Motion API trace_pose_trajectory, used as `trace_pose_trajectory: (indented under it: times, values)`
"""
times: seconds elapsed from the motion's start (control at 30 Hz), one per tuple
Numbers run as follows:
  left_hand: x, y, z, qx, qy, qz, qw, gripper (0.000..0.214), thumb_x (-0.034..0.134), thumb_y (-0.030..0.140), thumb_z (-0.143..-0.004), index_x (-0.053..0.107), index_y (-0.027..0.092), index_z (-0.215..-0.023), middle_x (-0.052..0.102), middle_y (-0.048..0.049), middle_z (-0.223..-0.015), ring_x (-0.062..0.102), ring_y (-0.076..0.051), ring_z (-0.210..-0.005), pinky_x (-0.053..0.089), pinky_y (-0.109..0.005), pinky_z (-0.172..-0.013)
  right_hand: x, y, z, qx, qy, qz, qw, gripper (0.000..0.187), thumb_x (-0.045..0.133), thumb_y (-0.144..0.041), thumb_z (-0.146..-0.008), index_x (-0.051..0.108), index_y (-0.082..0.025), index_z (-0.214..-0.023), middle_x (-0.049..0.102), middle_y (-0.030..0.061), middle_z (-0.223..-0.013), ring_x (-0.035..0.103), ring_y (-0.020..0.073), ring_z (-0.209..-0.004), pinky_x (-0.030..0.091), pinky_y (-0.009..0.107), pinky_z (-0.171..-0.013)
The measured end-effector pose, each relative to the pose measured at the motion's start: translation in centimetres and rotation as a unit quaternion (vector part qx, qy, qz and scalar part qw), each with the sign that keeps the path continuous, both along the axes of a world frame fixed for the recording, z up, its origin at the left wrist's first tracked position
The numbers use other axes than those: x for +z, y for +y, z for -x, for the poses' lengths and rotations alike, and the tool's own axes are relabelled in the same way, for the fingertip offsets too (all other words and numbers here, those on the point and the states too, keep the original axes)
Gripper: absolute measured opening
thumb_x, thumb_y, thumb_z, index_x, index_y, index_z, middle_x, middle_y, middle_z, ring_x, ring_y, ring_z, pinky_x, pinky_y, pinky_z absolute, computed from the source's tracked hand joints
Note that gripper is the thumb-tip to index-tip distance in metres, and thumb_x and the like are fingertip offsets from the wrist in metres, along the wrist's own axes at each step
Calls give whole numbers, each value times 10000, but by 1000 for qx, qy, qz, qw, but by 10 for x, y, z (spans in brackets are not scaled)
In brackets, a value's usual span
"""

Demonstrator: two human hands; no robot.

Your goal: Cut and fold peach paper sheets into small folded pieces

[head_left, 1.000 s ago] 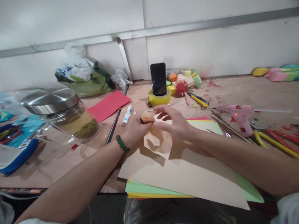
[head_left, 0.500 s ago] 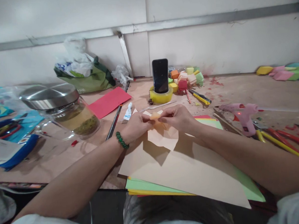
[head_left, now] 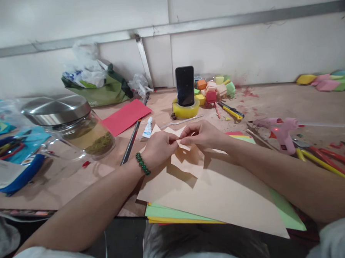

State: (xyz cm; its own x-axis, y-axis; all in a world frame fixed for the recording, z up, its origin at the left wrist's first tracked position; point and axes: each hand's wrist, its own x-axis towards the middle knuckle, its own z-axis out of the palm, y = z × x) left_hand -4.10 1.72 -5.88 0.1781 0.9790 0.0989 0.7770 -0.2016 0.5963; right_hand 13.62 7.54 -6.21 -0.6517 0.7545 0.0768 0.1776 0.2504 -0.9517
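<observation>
My left hand (head_left: 158, 147) and my right hand (head_left: 203, 134) meet at the middle of the table, both pinching a small cut piece of peach paper (head_left: 188, 159). The piece hangs from my fingertips over a large peach sheet (head_left: 222, 195), which lies on a stack of green and yellow sheets (head_left: 171, 215). A green bead bracelet (head_left: 142, 164) circles my left wrist.
A glass jar with a metal lid (head_left: 71, 126) stands at the left. A phone (head_left: 185, 86) is propped in a yellow tape roll (head_left: 186, 111), with foam cubes (head_left: 213, 89) behind. A pink glue gun (head_left: 276, 129) and scissors (head_left: 330, 159) lie at the right. Red paper (head_left: 125, 117) is behind the left hand.
My right hand went from spread open to pinching the paper piece. The small rounded peach object seen in my left fingers a second ago no longer shows.
</observation>
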Motion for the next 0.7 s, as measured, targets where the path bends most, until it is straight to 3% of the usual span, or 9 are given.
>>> trace_pose_trajectory:
  times: [0.13, 0.3, 0.43, 0.57, 0.7]
  values:
    - [0, -2, -1, -3, -18, 12, 1000, 227, 563, 240, -819, 762, 146, -761, 699, -42, -634, 560, -116, -577, 393, -198, -532, -8, 1, 3, -19, -21, -35, 999, 152, 740, -314, -654, 689, -175, -688, 678, 6, -671, 585, 122, -613, 448, 248, -569]
    - [3, -2, -1, -13, -22, 11, 1000, 168, 589, 189, -745, 754, 153, -749, 703, -42, -661, 555, -123, -569, 397, -218, -533, -13, 2, 3, -42, -52, -89, 994, 79, 693, -223, -681, 649, -179, -633, 654, -9, -629, 570, 120, -590, 429, 250, -564]
    - [4, -1, 0, -32, -24, 26, 999, 213, 563, 241, -783, 705, 151, -652, 608, -14, -566, 482, -115, -542, 339, -233, -517, -12, 1, 3, -53, -73, -153, 984, 55, 661, -161, -700, 666, -178, -647, 657, -10, -640, 568, 121, -609, 434, 256, -594]
    - [2, -1, 1, -34, -5, -5, 999, 344, 492, 244, -837, 601, 158, -523, 453, 17, -483, 356, -101, -508, 256, -257, -507, -9, -2, 3, -64, -112, -202, 971, 99, 627, -96, -701, 682, -173, -672, 674, 1, -671, 586, 129, -644, 448, 261, -634]
    - [-1, -1, -1, -18, 3, -7, 1000, 292, 505, 213, -807, 602, 162, -536, 458, 22, -492, 366, -104, -509, 245, -264, -514, -8, -5, 3, -32, -118, -206, 971, 104, 624, -148, -758, 722, -183, -767, 713, 14, -739, 635, 151, -704, 461, 261, -645]
